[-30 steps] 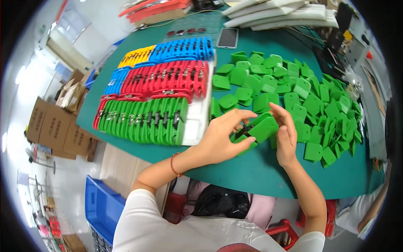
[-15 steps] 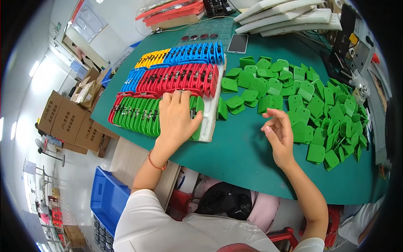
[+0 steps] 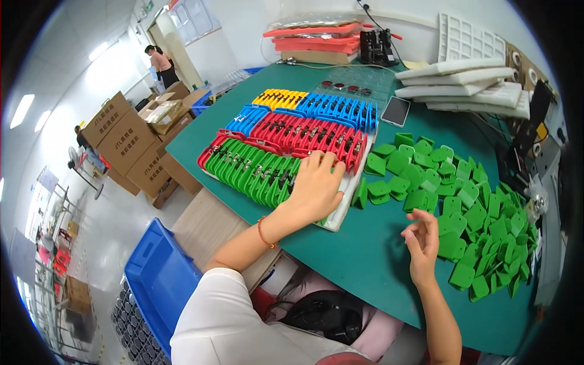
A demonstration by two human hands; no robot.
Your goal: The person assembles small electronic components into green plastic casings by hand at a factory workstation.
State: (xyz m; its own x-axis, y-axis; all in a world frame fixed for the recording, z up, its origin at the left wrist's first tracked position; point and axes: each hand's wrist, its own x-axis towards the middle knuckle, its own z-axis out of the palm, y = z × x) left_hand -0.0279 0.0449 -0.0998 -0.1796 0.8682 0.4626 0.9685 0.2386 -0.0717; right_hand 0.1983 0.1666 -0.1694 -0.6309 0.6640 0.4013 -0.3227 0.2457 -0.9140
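My left hand (image 3: 317,185) is over the right end of a row of green spring clips (image 3: 252,173). Its fingers bend over the clips' far ends and the thumb sits at the right side; the clips beneath are partly hidden. Behind stand rows of red clips (image 3: 304,137), blue clips (image 3: 337,109) and yellow clips (image 3: 280,98), all on a white board (image 3: 342,210). To the right, my right hand (image 3: 422,246) hovers above the table with loosely curled fingers, thumb apart, nothing visible in it. Close by lies a spread heap of loose green plastic pieces (image 3: 483,225).
A phone (image 3: 396,111) lies on the green table (image 3: 359,267) behind the heap. White foam trays (image 3: 465,85) and red foam sheets (image 3: 316,42) are stacked at the back. On the left are a blue bin (image 3: 161,274) and cardboard boxes (image 3: 128,146). A person (image 3: 162,64) stands far off.
The whole view has shifted, so the table appears lower and farther right. My left hand stays at the right end of the green row; my right hand still hovers beside the loose pieces.
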